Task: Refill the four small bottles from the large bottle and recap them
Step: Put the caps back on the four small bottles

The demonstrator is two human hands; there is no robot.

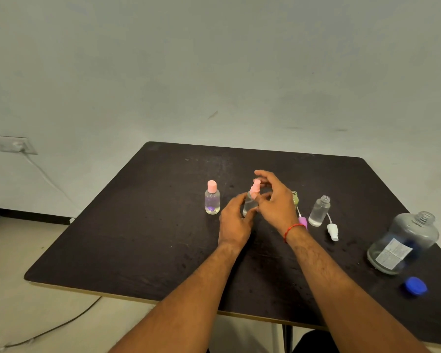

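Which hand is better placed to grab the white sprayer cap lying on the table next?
The right hand. The white sprayer cap lies to its right, beside the uncapped clear bottle. The left hand grips the pink-topped bottle and would probably have to cross over.

I'm seeing the table [138,238] as dark, matt and scuffed. The capped small bottle [212,203] is looking like clear glossy plastic, its pink cap [211,186] matt. The large bottle [418,233] is showing shiny clear walls and a paper label [393,253]; the blue cap [415,285] is reading as smooth plastic.
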